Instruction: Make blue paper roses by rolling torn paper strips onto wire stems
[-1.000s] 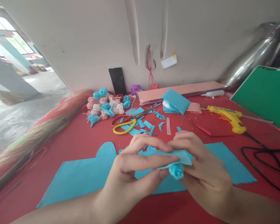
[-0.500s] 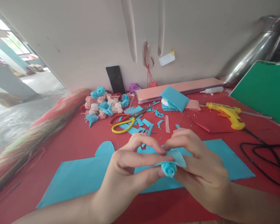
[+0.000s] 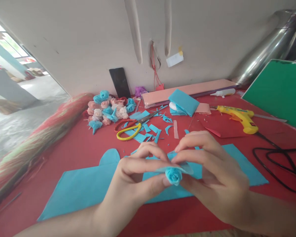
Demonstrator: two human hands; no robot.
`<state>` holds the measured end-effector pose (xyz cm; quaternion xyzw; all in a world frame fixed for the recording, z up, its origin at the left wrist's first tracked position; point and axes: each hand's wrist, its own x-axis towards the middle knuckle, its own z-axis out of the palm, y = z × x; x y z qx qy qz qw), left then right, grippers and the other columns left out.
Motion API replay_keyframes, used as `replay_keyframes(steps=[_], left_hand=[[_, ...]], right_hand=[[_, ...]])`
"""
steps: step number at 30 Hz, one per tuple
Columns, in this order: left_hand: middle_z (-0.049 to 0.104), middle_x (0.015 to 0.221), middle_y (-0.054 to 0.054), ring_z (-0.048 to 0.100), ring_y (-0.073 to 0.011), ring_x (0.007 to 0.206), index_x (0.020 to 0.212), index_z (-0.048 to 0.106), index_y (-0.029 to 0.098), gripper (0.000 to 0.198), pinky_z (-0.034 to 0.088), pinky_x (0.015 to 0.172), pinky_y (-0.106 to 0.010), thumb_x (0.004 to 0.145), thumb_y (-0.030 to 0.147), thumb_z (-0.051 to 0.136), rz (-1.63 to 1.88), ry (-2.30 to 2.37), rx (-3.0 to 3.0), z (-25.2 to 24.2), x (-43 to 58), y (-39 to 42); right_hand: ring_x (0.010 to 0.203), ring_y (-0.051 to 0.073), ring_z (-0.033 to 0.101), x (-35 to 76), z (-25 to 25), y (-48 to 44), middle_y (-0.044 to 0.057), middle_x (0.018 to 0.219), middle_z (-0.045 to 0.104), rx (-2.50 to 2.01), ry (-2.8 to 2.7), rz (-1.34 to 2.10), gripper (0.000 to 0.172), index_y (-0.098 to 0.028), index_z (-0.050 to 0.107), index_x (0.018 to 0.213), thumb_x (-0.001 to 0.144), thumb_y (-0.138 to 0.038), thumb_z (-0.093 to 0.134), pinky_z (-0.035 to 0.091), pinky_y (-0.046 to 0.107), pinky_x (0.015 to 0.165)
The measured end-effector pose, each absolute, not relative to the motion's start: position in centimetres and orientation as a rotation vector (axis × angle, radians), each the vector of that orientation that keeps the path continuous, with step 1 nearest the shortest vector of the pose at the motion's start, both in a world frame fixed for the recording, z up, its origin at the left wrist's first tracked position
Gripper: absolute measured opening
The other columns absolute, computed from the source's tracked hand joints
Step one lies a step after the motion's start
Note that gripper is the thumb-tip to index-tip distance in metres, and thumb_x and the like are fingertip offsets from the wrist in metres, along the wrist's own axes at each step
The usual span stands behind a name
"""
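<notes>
A small blue crepe paper rose (image 3: 174, 175) is held up in front of me, its rolled centre facing me and a loose petal (image 3: 186, 169) standing out around its far side. My left hand (image 3: 135, 177) pinches the rose from the left between thumb and fingers. From the right, my right hand (image 3: 212, 171) grips the petal and the flower's side, fingertips bent over the paper. The stem end is hidden behind the hands. Beneath them lies a blue crepe paper sheet (image 3: 76, 191), with a rounded blue petal piece (image 3: 110, 156) at its far edge.
Scissors (image 3: 129, 131) lie among blue scraps. Finished paper roses (image 3: 108, 110) are heaped at back left, near a phone (image 3: 119, 82) against the wall. Folded blue paper (image 3: 184, 101) sits behind the hands. A yellow glue gun (image 3: 236, 115) with a black cord (image 3: 281, 151) is on the right.
The rose has shifted slightly left. My right fingers have moved left along the petal, which now lies flatter behind the rose. The view has shifted a little.
</notes>
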<state>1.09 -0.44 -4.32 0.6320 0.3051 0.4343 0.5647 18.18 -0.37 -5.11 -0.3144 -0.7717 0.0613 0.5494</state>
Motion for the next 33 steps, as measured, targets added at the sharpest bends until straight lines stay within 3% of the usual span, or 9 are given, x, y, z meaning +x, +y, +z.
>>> replay_keyframes(steps=[6, 10, 17, 21, 23, 25, 28, 33], left_hand=[[0.062, 0.083, 0.001, 0.047, -0.0138, 0.092, 0.085, 0.076, 0.036, 0.013, 0.044, 0.079, -0.021, 0.085, 0.032, 0.064, 1.015, 0.711, 1.476, -4.5, 1.0, -0.6], [0.056, 0.084, 0.0, 0.048, -0.0143, 0.087, 0.081, 0.076, 0.036, 0.01, 0.044, 0.075, -0.024, 0.082, 0.032, 0.067, 1.057, 0.738, 1.402, -4.6, 1.1, -0.6], [0.051, 0.084, 0.0, 0.047, -0.0135, 0.079, 0.074, 0.077, 0.034, 0.005, 0.044, 0.071, -0.025, 0.077, 0.033, 0.073, 1.097, 0.798, 1.344, -4.8, 1.3, -0.3], [0.059, 0.087, -0.003, 0.052, -0.0192, 0.087, 0.085, 0.077, 0.032, 0.018, 0.045, 0.083, -0.032, 0.086, 0.038, 0.06, 1.076, 0.7, 1.345, -4.6, 1.0, 0.4], [0.064, 0.086, -0.004, 0.053, -0.0221, 0.091, 0.089, 0.077, 0.034, 0.028, 0.043, 0.089, -0.037, 0.091, 0.04, 0.05, 1.084, 0.641, 1.347, -4.4, 0.9, 0.6], [0.065, 0.086, -0.002, 0.053, -0.0219, 0.091, 0.089, 0.076, 0.038, 0.025, 0.042, 0.091, -0.036, 0.09, 0.039, 0.051, 1.079, 0.617, 1.33, -4.3, 0.8, 0.7], [0.062, 0.087, -0.001, 0.053, -0.0189, 0.087, 0.086, 0.076, 0.038, 0.016, 0.046, 0.083, -0.031, 0.086, 0.035, 0.06, 1.041, 0.622, 1.255, -4.5, 0.8, 0.7], [0.056, 0.085, -0.001, 0.052, -0.0139, 0.08, 0.071, 0.077, 0.025, 0.014, 0.046, 0.069, -0.022, 0.079, 0.034, 0.07, 0.996, 0.68, 1.171, -4.9, 1.0, 0.8]], right_hand=[[0.071, 0.014, 0.058, 18.1, -4.9, -0.4, 0.003, 0.074, 0.067, -0.674, -1.81, 0.243, 0.01, -0.014, 0.06, 0.078, 0.082, -0.016, 0.068, 0.049, 0.032, 0.068], [0.068, 0.015, 0.059, 17.9, -4.7, -0.4, 0.002, 0.071, 0.069, -0.68, -1.807, 0.223, 0.004, -0.016, 0.064, 0.083, 0.084, -0.015, 0.067, 0.05, 0.032, 0.065], [0.06, 0.014, 0.058, 17.5, -4.7, -0.3, 0.0, 0.066, 0.068, -0.72, -1.748, 0.297, 0.009, -0.018, 0.065, 0.075, 0.081, -0.013, 0.068, 0.048, 0.032, 0.061], [0.053, 0.01, 0.057, 17.5, -4.1, 0.0, -0.004, 0.06, 0.067, -0.956, -1.598, 0.854, 0.015, -0.02, 0.068, 0.064, 0.078, -0.023, 0.072, 0.049, 0.023, 0.054], [0.054, 0.01, 0.06, 17.7, -3.9, 0.3, -0.005, 0.063, 0.07, -0.994, -1.458, 1.234, 0.007, -0.023, 0.073, 0.068, 0.073, -0.026, 0.075, 0.051, 0.019, 0.052], [0.058, 0.009, 0.063, 17.8, -3.8, 0.6, -0.006, 0.067, 0.073, -0.917, -1.355, 1.485, 0.004, -0.027, 0.076, 0.073, 0.07, -0.024, 0.078, 0.053, 0.018, 0.057], [0.062, 0.009, 0.064, 17.9, -3.9, 0.9, -0.006, 0.066, 0.072, -0.766, -1.306, 1.615, 0.01, -0.029, 0.078, 0.073, 0.068, -0.02, 0.08, 0.055, 0.019, 0.065], [0.057, 0.007, 0.06, 17.7, -4.2, 1.0, -0.007, 0.061, 0.068, -0.745, -1.236, 1.725, 0.008, -0.024, 0.076, 0.066, 0.066, -0.019, 0.082, 0.053, 0.017, 0.06]])
